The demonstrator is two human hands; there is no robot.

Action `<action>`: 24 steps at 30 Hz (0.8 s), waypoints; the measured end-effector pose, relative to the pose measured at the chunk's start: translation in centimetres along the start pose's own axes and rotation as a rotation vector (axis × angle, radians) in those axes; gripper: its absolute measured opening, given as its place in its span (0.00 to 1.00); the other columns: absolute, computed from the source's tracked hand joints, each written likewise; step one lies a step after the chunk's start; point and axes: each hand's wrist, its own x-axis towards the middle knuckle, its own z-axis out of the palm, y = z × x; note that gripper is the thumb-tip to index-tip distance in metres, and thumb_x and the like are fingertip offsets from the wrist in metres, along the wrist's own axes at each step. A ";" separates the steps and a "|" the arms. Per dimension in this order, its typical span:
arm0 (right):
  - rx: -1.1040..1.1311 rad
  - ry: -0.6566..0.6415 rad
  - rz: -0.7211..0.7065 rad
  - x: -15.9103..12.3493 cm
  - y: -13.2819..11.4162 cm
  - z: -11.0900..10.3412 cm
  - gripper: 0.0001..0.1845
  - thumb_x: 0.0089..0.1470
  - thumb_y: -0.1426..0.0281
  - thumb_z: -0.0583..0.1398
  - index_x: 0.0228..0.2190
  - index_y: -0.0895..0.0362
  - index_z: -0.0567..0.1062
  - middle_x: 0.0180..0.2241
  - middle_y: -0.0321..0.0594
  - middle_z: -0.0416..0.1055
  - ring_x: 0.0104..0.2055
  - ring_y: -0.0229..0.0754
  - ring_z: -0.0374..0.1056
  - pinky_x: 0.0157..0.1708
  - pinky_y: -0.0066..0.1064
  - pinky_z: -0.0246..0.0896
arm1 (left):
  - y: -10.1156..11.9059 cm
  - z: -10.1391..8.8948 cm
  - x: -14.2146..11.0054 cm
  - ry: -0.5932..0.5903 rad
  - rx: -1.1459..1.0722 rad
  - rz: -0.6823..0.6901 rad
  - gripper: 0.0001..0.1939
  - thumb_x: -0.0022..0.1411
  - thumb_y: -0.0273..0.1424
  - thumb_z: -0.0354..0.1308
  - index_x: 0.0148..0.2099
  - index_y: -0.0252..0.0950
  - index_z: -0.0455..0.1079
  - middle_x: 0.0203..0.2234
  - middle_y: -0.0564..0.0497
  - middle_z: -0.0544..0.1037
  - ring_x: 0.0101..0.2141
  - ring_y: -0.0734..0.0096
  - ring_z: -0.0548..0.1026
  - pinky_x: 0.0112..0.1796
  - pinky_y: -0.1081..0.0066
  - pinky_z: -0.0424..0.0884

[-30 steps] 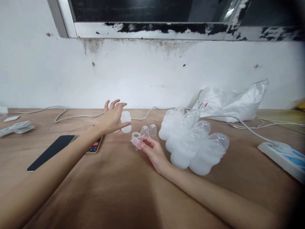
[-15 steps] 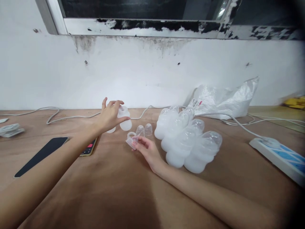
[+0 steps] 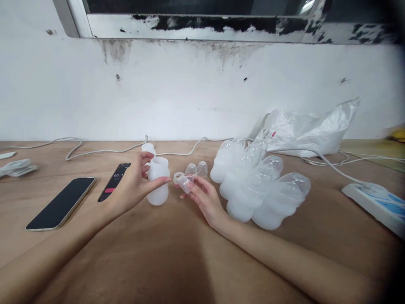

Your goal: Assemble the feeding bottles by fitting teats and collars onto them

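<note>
My left hand grips a translucent white, open-mouthed bottle, thumb in front and fingers behind it. The bottle stands upright, low over the table or on it; I cannot tell which. Just right of it, my right hand pinches a clear plastic ring-shaped piece, tilted toward the bottle but apart from it. Part of that piece is hidden by the fingers. Two small clear domed caps sit behind the right hand. Another white bottle stands behind the left fingers, partly hidden.
Several white bottles with clear domed caps cluster right of my right hand. Behind them lies a white plastic bag. A power strip, white cables and two phones, one black-screened and one showing a timer, lie around.
My left hand has brought the bottle nearer to me, away from the back of the table. The right hand has shifted slightly right, still holding the clear piece. The view has moved a little.
</note>
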 end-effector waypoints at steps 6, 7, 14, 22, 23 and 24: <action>-0.020 0.050 -0.037 0.0 0.2 -0.4 0.12 0.45 0.62 0.62 0.32 0.53 0.71 0.37 0.39 0.70 0.40 0.44 0.67 0.38 0.37 0.65 | -0.3 1.3 -1.1 -0.044 0.272 0.027 0.22 0.48 0.44 0.60 0.43 0.38 0.67 0.33 0.50 0.77 0.32 0.64 0.73 0.34 0.69 0.68; -0.040 0.071 -0.043 0.1 0.3 -0.5 0.12 0.45 0.62 0.62 0.33 0.53 0.71 0.36 0.39 0.70 0.39 0.43 0.67 0.39 0.37 0.64 | -0.3 1.5 -1.3 -0.073 0.267 0.050 0.21 0.50 0.44 0.59 0.45 0.39 0.68 0.34 0.51 0.77 0.33 0.64 0.73 0.34 0.69 0.68; -0.084 0.059 -0.076 0.1 0.5 -0.7 0.13 0.45 0.63 0.63 0.34 0.53 0.71 0.39 0.38 0.70 0.44 0.42 0.66 0.45 0.36 0.60 | -0.7 2.5 -1.8 -0.214 0.204 0.045 0.20 0.55 0.43 0.55 0.48 0.41 0.67 0.38 0.53 0.78 0.38 0.64 0.74 0.37 0.71 0.68; -0.091 -0.020 -0.092 0.0 0.3 -0.5 0.15 0.44 0.67 0.63 0.38 0.52 0.70 0.40 0.38 0.70 0.45 0.41 0.66 0.45 0.35 0.61 | -1.0 2.8 -2.5 -0.148 0.200 0.009 0.20 0.53 0.44 0.57 0.44 0.39 0.64 0.35 0.51 0.76 0.34 0.66 0.73 0.33 0.71 0.67; -0.086 -0.022 -0.090 0.0 0.3 -0.5 0.15 0.44 0.68 0.63 0.37 0.52 0.70 0.41 0.38 0.70 0.45 0.41 0.66 0.45 0.35 0.61 | -1.0 2.8 -2.6 -0.145 0.199 -0.012 0.20 0.52 0.44 0.58 0.44 0.39 0.63 0.34 0.51 0.76 0.33 0.66 0.73 0.32 0.71 0.67; -0.076 -0.026 -0.088 -0.1 0.3 -0.5 0.15 0.44 0.68 0.63 0.37 0.52 0.70 0.42 0.38 0.70 0.46 0.42 0.66 0.46 0.35 0.61 | -1.1 2.9 -2.6 -0.143 0.194 -0.031 0.20 0.51 0.44 0.58 0.43 0.39 0.62 0.32 0.52 0.75 0.32 0.66 0.73 0.31 0.71 0.67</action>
